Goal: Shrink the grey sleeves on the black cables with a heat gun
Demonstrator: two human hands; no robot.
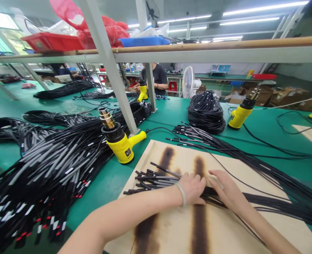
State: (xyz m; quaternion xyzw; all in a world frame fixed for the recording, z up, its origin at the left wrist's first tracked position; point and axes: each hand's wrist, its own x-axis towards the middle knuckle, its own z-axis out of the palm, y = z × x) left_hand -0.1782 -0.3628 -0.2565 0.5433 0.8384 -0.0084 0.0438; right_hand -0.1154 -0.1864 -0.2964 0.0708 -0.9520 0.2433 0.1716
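Both hands (191, 187) handle black cables (209, 191) over a scorched board (175, 231).

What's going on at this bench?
A person's left hand and right hand are at a bundle of cables lying across a scorched wooden board; their exact grip is unclear. A yellow heat gun stands nozzle-up beside the board, unheld. A bigger cable pile lies on the green table to the left.

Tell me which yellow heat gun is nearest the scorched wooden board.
The yellow, metal-nozzled heat gun just left of the scorched wooden board; the other guns sit farther off.
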